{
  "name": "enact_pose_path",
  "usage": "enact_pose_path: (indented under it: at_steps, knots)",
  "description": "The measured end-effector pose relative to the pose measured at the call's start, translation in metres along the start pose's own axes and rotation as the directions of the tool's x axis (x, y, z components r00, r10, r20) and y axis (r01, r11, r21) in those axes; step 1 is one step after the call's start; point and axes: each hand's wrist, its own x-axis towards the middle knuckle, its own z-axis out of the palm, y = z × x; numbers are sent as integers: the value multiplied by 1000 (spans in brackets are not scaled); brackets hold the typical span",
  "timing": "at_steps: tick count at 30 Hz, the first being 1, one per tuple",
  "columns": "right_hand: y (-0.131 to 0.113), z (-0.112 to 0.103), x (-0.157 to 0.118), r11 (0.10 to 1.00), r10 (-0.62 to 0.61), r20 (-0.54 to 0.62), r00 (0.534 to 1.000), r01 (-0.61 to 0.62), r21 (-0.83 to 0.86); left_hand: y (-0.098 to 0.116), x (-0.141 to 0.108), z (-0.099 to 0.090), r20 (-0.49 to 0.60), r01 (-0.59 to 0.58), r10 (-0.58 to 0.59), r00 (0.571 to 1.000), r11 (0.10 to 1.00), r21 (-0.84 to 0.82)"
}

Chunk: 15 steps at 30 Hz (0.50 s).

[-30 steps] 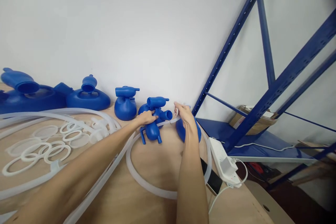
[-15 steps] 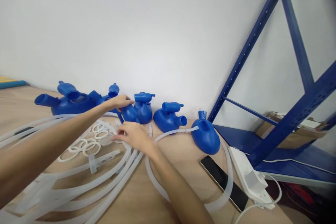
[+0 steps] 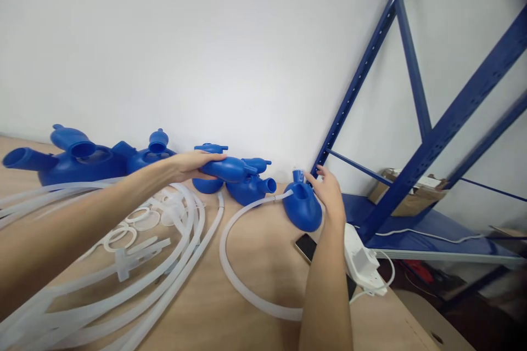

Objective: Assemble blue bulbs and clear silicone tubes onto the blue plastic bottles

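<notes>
Your right hand (image 3: pixel 328 192) swung over to the right, fingers spread just beside the neck of the end bottle (image 3: pixel 304 215). Left hand (image 3: pixel 190 164)'s pinching a smooth, rounded blue spout (image 3: pixel 231 170) with a skinny tip, in front of the other blue bottles (image 3: pixel 247 193).

I count: hands (image 3: pixel 191 165), two; blue jugs (image 3: pixel 303 215), five; held blue vessel (image 3: pixel 231 170), one; phone (image 3: pixel 305 246), one; power strip (image 3: pixel 351 237), one; cardboard box (image 3: pixel 405 196), one; tubes (image 3: pixel 230 271), too tangled to number.
</notes>
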Motion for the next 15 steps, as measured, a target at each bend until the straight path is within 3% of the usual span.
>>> enact_pose_path:
  at_steps: [2,5,9,15]
  knots:
    - [46,-6,10,983,185,42,982,-185,-11,-1,9,46,-4,-6,6,1000,1000,2]
    - [88,8,11,972,222,137,965,-230,41,-6,32,116,27,-92,91,995,995,43]
    - [109,29,11,970,192,201,961,-217,112,-15,79,191,-13,-51,52,999,995,83]
    - [125,38,14,949,206,223,953,-250,191,-29,131,269,58,19,-26,998,993,117]
